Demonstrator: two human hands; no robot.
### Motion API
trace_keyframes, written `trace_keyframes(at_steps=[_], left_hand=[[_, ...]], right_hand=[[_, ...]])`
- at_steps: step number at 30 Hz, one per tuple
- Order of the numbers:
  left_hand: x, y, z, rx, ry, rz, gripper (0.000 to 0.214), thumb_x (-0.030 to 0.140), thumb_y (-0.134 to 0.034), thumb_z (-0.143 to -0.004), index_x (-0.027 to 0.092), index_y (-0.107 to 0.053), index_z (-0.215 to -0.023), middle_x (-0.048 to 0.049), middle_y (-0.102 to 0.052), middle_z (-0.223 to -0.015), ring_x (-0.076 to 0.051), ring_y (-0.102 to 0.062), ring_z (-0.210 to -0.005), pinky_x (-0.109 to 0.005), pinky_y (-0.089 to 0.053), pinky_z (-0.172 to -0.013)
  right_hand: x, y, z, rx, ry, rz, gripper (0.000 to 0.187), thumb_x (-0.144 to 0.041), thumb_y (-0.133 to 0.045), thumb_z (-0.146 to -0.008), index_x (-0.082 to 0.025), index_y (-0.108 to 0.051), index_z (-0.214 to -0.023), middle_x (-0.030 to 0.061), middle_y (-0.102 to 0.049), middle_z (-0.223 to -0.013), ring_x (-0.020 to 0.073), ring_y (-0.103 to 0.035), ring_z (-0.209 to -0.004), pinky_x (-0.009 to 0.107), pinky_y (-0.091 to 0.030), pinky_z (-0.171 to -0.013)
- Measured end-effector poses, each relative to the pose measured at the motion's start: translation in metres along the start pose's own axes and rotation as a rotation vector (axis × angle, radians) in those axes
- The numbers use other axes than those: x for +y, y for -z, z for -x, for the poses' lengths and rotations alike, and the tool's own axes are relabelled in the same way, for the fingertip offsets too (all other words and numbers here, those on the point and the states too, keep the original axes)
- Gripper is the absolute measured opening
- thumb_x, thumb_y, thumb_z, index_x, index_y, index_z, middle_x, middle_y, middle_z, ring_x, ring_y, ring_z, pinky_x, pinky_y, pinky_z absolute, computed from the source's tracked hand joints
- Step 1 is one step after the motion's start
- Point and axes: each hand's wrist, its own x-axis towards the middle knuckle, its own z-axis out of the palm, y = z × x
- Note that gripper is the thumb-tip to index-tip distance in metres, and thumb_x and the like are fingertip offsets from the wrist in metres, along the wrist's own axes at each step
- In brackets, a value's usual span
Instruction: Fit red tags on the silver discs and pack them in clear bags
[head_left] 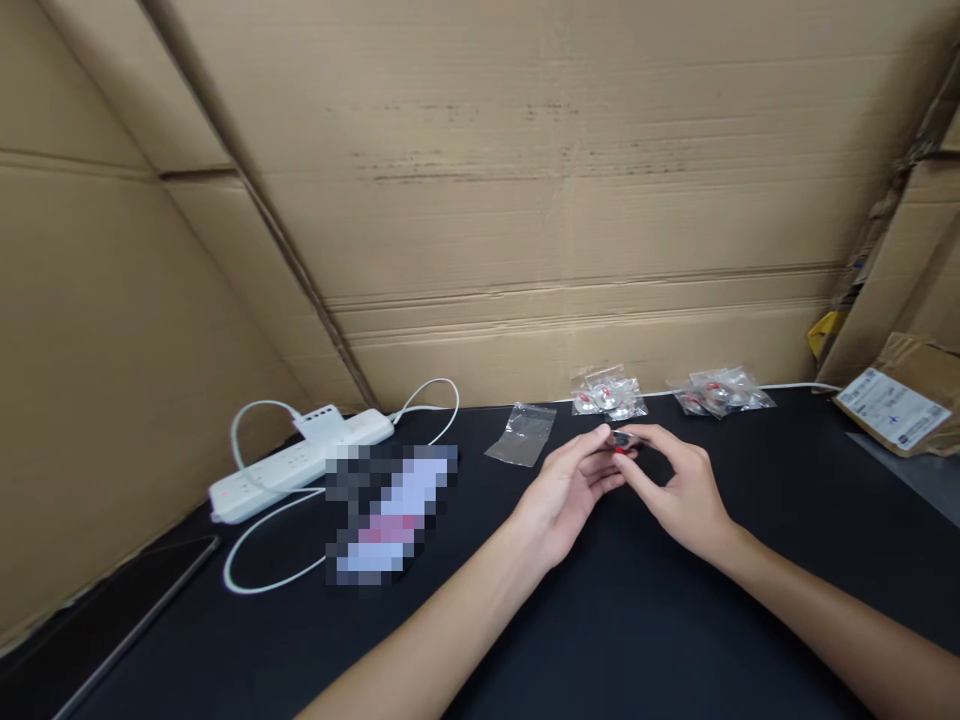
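Note:
My left hand and my right hand meet above the black table top, fingertips pinched together. Between them is a small dark object with a red spot; what it is I cannot make out. Both hands grip it, the left from the left side, the right from the right. An empty clear plastic bag lies flat just left of the hands. Behind the hands sit two piles of small clear bags with red and white pieces inside: one pile in the middle, the other pile further right.
A white power strip with a looping white cable lies at the left. A blurred-out patch sits beside it. Cardboard sheets wall in the back and left. A labelled cardboard parcel rests at the right edge. A dark flat slab lies front left.

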Motion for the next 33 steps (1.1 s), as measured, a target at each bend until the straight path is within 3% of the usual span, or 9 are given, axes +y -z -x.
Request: trace_keyframes(at_steps=[7, 12, 16, 22, 26, 28, 30, 33], left_hand=[[0.005, -0.001, 0.001, 0.063, 0.044, 0.133, 0.016, 0.03, -0.069, -0.082, 0.015, -0.069, -0.089, -0.0084, -0.073, -0.089, -0.015, -0.067, -0.081, -0.03, -0.049, -0.084], [0.005, -0.001, 0.0, 0.062, 0.066, 0.17, 0.017, 0.031, -0.067, -0.084, 0.016, -0.067, -0.09, -0.0091, -0.072, -0.094, -0.016, -0.067, -0.085, -0.03, -0.05, -0.085], [0.005, -0.001, 0.0, 0.063, 0.067, 0.165, 0.014, 0.031, -0.065, -0.086, 0.017, -0.065, -0.088, -0.0091, -0.072, -0.098, -0.016, -0.067, -0.087, -0.029, -0.05, -0.087], [0.008, 0.001, -0.001, 0.05, 0.153, 0.044, 0.026, 0.039, -0.06, -0.089, 0.013, -0.062, -0.088, -0.0135, -0.071, -0.091, -0.02, -0.068, -0.086, -0.032, -0.052, -0.084], [0.012, 0.003, -0.001, 0.044, 0.094, -0.21, 0.035, 0.045, -0.054, -0.091, 0.012, -0.062, -0.097, -0.0154, -0.071, -0.092, -0.021, -0.068, -0.079, -0.033, -0.054, -0.075], [0.019, 0.007, -0.002, 0.109, -0.003, -0.418, 0.038, 0.048, -0.051, -0.091, 0.013, -0.061, -0.1, -0.0158, -0.071, -0.095, -0.022, -0.068, -0.076, -0.035, -0.054, -0.07], [0.029, 0.017, -0.005, 0.269, -0.184, -0.74, 0.036, 0.048, -0.05, -0.09, 0.015, -0.06, -0.097, -0.0133, -0.071, -0.092, -0.022, -0.066, -0.072, -0.036, -0.053, -0.065], [0.045, 0.04, -0.011, 0.523, -0.543, -1.448, 0.026, 0.041, -0.053, -0.087, 0.018, -0.063, -0.093, -0.0102, -0.069, -0.094, -0.025, -0.064, -0.088, -0.039, -0.049, -0.083]], right_hand=[[0.008, -0.003, -0.002, -0.032, -0.134, -0.231, 0.021, -0.026, -0.065, -0.085, -0.025, -0.073, -0.104, 0.0046, -0.073, -0.094, 0.0242, -0.068, -0.088, 0.04, -0.054, -0.084], [0.01, -0.006, -0.002, 0.02, -0.233, -0.363, 0.014, -0.028, -0.07, -0.081, -0.025, -0.077, -0.093, 0.0049, -0.075, -0.093, 0.025, -0.07, -0.088, 0.042, -0.055, -0.085], [0.011, -0.008, -0.003, 0.042, -0.345, -0.473, 0.013, -0.03, -0.074, -0.077, -0.024, -0.077, -0.087, 0.0053, -0.076, -0.092, 0.0245, -0.071, -0.086, 0.04, -0.057, -0.083], [0.015, -0.007, -0.003, 0.005, -0.368, -0.491, 0.017, -0.03, -0.075, -0.075, -0.02, -0.077, -0.089, 0.0069, -0.077, -0.092, 0.0253, -0.072, -0.088, 0.039, -0.057, -0.082], [0.019, -0.006, -0.005, 0.0, -0.416, -0.487, 0.019, -0.032, -0.077, -0.072, -0.019, -0.077, -0.086, 0.0076, -0.077, -0.09, 0.0257, -0.072, -0.086, 0.039, -0.057, -0.082], [0.021, -0.004, -0.007, 0.014, -0.457, -0.494, 0.021, -0.033, -0.079, -0.07, -0.018, -0.077, -0.084, 0.0079, -0.077, -0.087, 0.0252, -0.073, -0.081, 0.04, -0.057, -0.08], [0.022, -0.001, -0.01, 0.037, -0.498, -0.502, 0.024, -0.034, -0.08, -0.068, -0.017, -0.076, -0.084, 0.0082, -0.077, -0.082, 0.0245, -0.072, -0.076, 0.04, -0.056, -0.079], [0.024, 0.003, -0.013, 0.07, -0.543, -0.508, 0.027, -0.035, -0.081, -0.066, -0.014, -0.076, -0.082, 0.0093, -0.076, -0.077, 0.0237, -0.071, -0.073, 0.039, -0.055, -0.077]])
